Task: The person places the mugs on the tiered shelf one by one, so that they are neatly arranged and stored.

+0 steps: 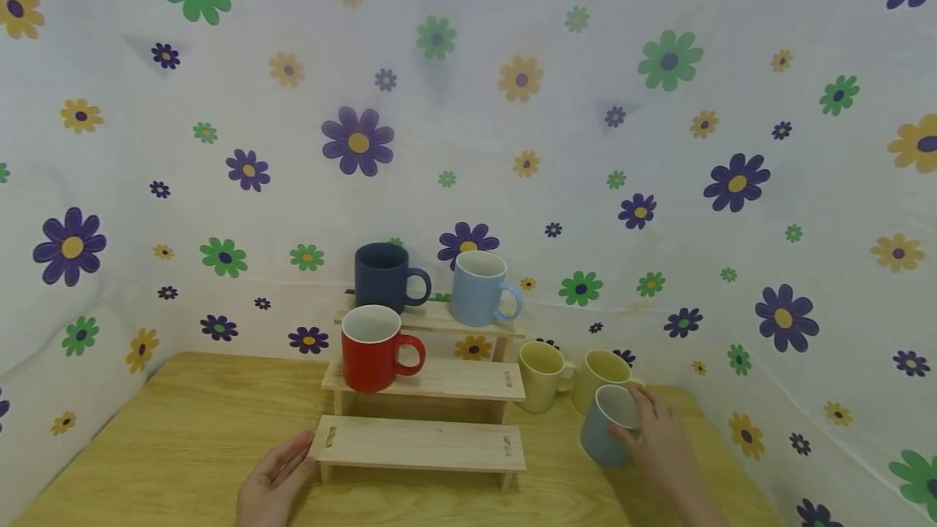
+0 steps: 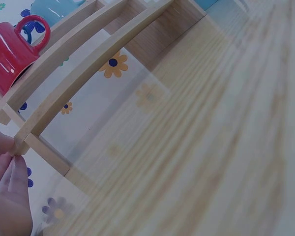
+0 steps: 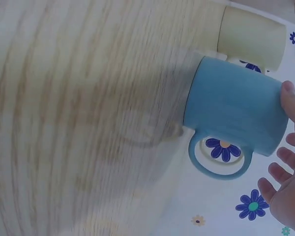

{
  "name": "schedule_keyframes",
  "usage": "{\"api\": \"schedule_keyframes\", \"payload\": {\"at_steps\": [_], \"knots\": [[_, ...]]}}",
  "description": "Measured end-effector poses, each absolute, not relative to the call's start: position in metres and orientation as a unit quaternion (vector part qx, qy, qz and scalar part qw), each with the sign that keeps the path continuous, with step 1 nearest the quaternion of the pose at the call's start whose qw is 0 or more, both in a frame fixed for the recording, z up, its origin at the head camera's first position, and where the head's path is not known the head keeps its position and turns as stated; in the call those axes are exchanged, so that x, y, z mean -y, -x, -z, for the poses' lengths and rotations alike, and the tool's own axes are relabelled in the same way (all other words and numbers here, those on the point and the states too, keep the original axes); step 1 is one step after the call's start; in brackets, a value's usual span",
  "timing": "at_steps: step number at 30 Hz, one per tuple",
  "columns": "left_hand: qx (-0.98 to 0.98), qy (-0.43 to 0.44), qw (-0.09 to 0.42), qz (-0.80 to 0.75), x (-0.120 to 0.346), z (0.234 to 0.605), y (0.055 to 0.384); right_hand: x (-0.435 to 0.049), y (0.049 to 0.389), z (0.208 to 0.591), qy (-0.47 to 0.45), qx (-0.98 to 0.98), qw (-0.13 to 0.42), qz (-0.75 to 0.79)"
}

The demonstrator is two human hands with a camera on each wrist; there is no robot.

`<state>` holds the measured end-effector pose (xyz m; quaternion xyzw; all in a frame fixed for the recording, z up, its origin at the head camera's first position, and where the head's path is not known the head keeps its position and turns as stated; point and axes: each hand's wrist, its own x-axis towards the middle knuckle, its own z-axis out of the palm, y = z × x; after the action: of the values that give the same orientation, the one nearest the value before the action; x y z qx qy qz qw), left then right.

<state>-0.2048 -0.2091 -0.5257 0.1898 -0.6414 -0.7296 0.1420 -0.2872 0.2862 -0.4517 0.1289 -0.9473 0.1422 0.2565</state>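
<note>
On the right of the table, my right hand (image 1: pixel 662 437) holds a grey-blue mug (image 1: pixel 602 433) at its rim, thumb near and fingers across the top. The mug's handle (image 3: pixel 221 174) shows in the right wrist view; whether its base touches the table I cannot tell. My left hand (image 1: pixel 274 478) pinches the left end of the lowest board of a three-step wooden rack (image 1: pixel 420 443). The thumb and fingertips meet that corner in the left wrist view. A red mug (image 1: pixel 369 356) stands on the middle step; a navy mug (image 1: pixel 379 275) and a light blue mug (image 1: pixel 477 291) stand on top.
Two pale yellow mugs (image 1: pixel 540 385) stand on the table right of the rack, one just behind the grey-blue mug. A white flowered cloth (image 1: pixel 468 104) hangs behind and along both sides of the wooden table (image 1: pixel 183 429).
</note>
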Motion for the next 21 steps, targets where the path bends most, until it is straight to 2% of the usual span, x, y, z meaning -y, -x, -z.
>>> {"api": "schedule_keyframes", "payload": {"at_steps": [11, 21], "knots": [[0.633, -0.191, 0.147, 0.735, 0.208, 0.525, 0.205, -0.297, 0.29, 0.458, -0.079, 0.964, 0.168, -0.191], [0.636, -0.195, 0.14, 0.733, 0.209, 0.526, 0.205, -0.306, 0.297, 0.468, -0.08, 0.952, 0.15, -0.255]]}}
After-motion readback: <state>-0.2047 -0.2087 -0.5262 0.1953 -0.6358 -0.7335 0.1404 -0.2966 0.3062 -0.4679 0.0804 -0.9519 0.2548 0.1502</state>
